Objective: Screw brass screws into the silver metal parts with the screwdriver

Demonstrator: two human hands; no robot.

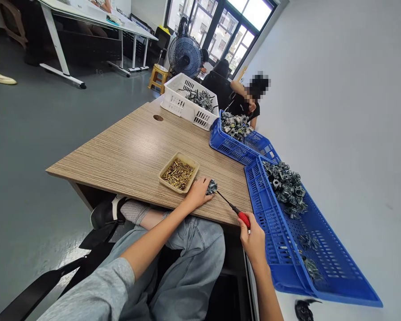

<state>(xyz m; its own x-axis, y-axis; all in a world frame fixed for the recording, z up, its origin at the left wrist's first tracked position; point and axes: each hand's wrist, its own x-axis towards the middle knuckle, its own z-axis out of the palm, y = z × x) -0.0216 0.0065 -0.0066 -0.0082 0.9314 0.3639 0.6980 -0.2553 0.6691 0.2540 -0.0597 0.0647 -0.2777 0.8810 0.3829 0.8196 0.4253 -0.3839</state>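
Observation:
My left hand (198, 192) is closed around a small grey metal fitting (211, 187), pressing it against the wooden table (137, 151). My right hand (252, 240) grips the red handle of a screwdriver (235, 209). Its thin shaft points up and left, and the tip meets the fitting. A tan tray of brass screws (178, 173) sits just left of my left hand.
A blue basket (287, 249) with a heap of grey fittings lies to my right. A second blue basket (235, 145) and a white basket (187, 104) of fittings stand farther back. Another person sits at the far end. A fan stands behind the table.

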